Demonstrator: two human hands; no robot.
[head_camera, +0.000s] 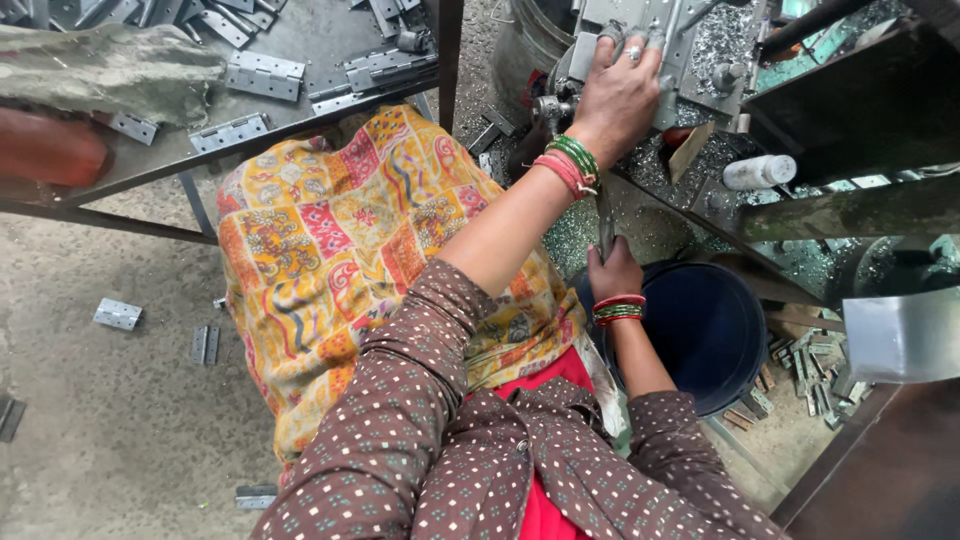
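Note:
My left hand (620, 95), with a ring and green and red bangles, reaches up and presses its fingers over a grey metal hinge plate (600, 40) on the press machine (700, 60). Lower down, my right hand (612, 272), also in bangles, is closed around the end of a thin metal lever (606, 220) that runs up toward the machine. Both arms wear brown dotted sleeves. A yellow and orange patterned cloth (320, 240) covers my lap.
A dark blue bucket (715, 325) stands beside my right hand. A metal table (300, 40) at upper left carries several grey hinges. Loose hinges (118, 314) lie on the concrete floor. A white bottle (760, 172) and metal shavings lie on the machine bed.

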